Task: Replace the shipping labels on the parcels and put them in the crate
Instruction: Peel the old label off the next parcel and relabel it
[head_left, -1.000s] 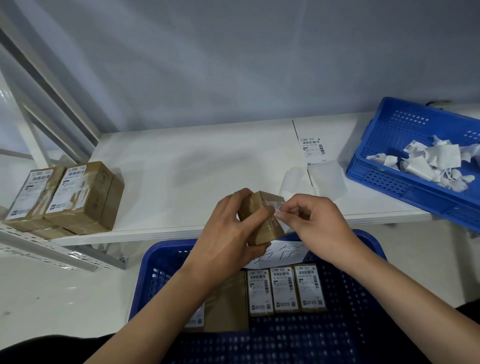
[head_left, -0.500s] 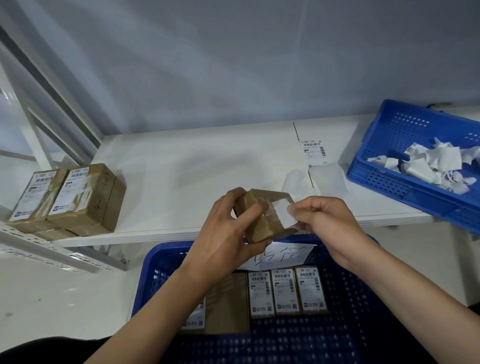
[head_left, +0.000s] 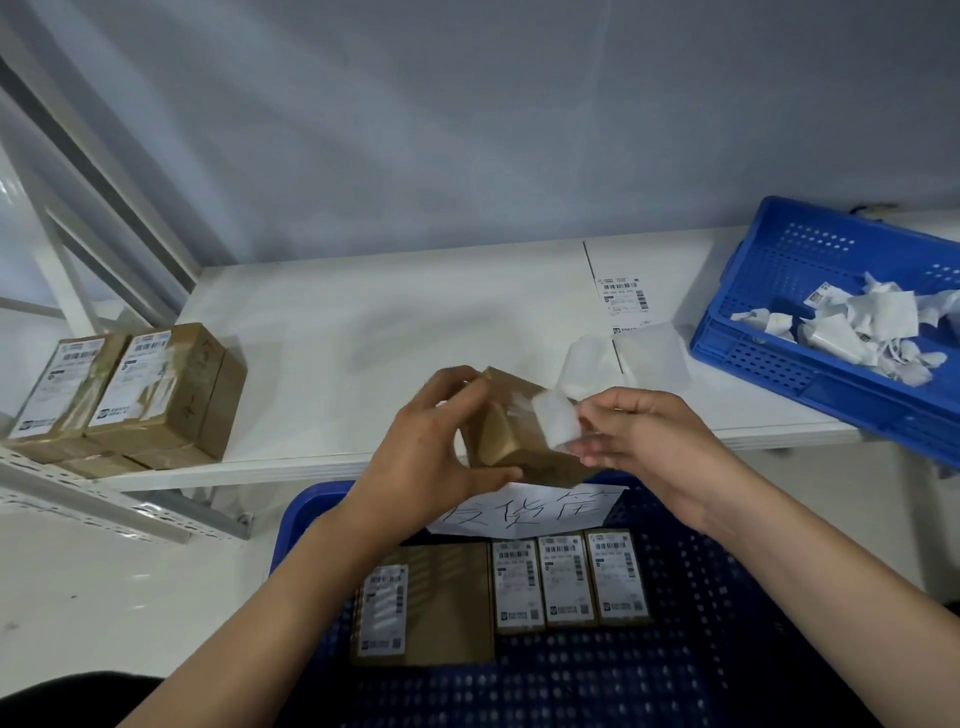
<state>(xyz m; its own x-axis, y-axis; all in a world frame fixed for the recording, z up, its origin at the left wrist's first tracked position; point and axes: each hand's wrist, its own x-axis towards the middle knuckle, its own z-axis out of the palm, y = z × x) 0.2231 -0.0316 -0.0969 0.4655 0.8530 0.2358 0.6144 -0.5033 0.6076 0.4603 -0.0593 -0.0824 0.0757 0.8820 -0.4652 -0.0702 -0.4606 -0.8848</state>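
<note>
My left hand (head_left: 426, 457) grips a small brown parcel (head_left: 506, 441) above the near edge of the white shelf (head_left: 363, 332). My right hand (head_left: 644, 441) pinches a white label (head_left: 556, 421) that is partly peeled off the parcel's top. Below my hands stands a blue crate (head_left: 701, 623) with a flat brown parcel (head_left: 441, 603) and three small labelled parcels (head_left: 569, 579) side by side. A fresh printed label (head_left: 621, 299) lies on the shelf at the right. More labelled parcels (head_left: 130, 389) are stacked at the shelf's left end.
A second blue crate (head_left: 810, 291) on the right of the shelf holds several crumpled old labels (head_left: 872, 327). Clear backing sheets (head_left: 623, 364) lie on the shelf beside it. A handwritten paper sign (head_left: 530, 512) hangs on the near crate's rim. White rack struts (head_left: 78, 171) rise at the left.
My right hand has pulled the label farther off the parcel, moving rightward. My left hand has tilted the parcel while still gripping it.
</note>
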